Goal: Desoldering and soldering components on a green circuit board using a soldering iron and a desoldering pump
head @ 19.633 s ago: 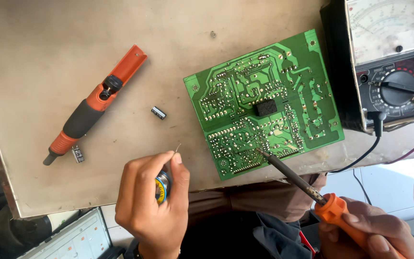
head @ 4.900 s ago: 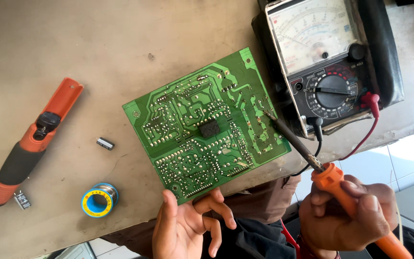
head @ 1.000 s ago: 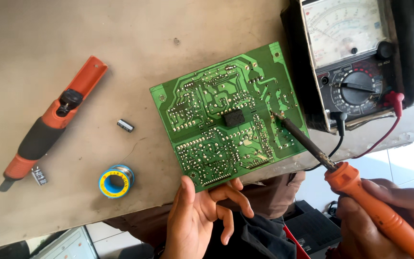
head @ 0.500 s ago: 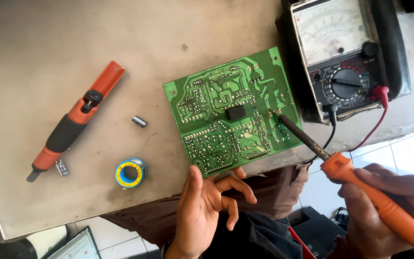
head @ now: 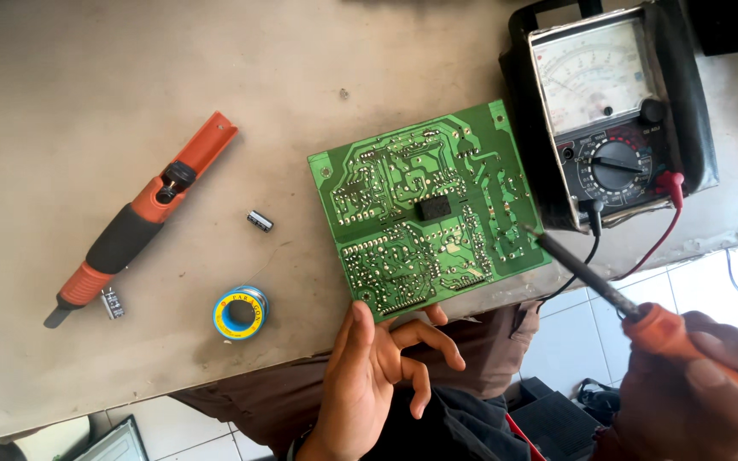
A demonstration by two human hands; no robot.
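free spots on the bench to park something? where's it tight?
Free: the bare table top-left, above the orange desoldering pump, and the strip between small capacitor and green circuit board. Tight: right side, where the soldering iron tip meets the board beside the multimeter and its leads; left hand steadies the near edge.

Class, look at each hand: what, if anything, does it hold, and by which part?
The right hand holds the soldering iron by its orange handle. The left hand holds nothing; its fingertips rest at the circuit board's near edge.
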